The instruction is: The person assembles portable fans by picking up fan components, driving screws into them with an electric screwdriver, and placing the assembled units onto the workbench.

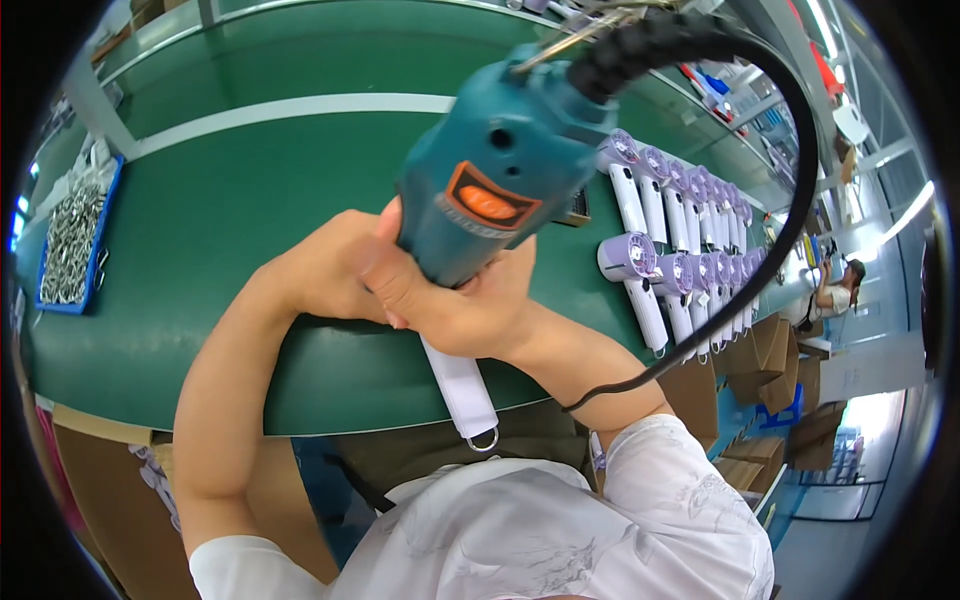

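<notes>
My right hand [470,305] is wrapped around the lower part of a teal electric screwdriver [425,235], which rises towards the camera with an orange switch on its side. Beside and partly behind it, my left hand [335,265] is closed on a handheld fan. Only the fan's white handle [460,390] shows, sticking out below my hands over the near table edge, with a metal ring at its end. My hands and the screwdriver hide the fan's head and the screwdriver's tip.
A blue tray [103,235] heaped with small metal clips stands at the left on the green table [230,185]. Two rows of purple-and-white handheld fans [630,258] lie at the right. The black screwdriver cord [800,150] loops over my right arm. Cardboard boxes [760,355] stand beyond; a person [832,293] sits farther off.
</notes>
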Tool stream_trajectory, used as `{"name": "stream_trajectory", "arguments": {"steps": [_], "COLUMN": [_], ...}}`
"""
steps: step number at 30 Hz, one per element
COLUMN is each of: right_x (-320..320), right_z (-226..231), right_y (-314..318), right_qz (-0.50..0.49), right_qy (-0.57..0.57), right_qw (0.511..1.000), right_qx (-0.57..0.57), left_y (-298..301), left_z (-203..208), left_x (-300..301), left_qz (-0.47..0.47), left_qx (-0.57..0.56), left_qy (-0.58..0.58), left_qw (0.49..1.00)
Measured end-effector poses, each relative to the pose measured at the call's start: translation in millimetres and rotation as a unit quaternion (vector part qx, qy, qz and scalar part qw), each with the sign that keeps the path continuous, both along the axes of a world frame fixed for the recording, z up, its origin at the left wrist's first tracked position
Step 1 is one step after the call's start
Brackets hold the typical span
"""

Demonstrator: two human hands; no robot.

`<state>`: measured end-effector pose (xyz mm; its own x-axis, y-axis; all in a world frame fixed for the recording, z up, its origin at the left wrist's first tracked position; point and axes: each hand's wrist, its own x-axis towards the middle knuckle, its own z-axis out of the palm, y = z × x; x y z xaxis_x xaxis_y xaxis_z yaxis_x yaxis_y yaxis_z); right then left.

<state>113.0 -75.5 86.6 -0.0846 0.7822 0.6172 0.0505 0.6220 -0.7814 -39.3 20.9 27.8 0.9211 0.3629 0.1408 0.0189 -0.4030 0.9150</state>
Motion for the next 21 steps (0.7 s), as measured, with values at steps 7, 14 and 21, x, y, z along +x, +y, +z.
{"name": "stream_trajectory", "arguments": {"steps": [7, 14, 21], "right_x": [2, 37, 137], "right_z": [-4, 22, 12], "right_y": [-1, -1, 36], "right_qz": [0.001, 0.054, -0.330], "right_qy": [0.025, 0.131, 0.081], "right_qw": [0.997, 0.990, 0.933], "right_qx": [-0.079, 0.013, 0.117], "left_y": [-13, -4, 2], "left_z": [-5, 5, 1], "left_x": [3, 3, 7], "left_qz": [0.056, 0.036, 0.005], "left_qx": [-0.120, 0.045, -0.003], "left_qy": [-0.051, -0.015, 0.003], "left_qw": [0.990, 0.998, 1.000]}}
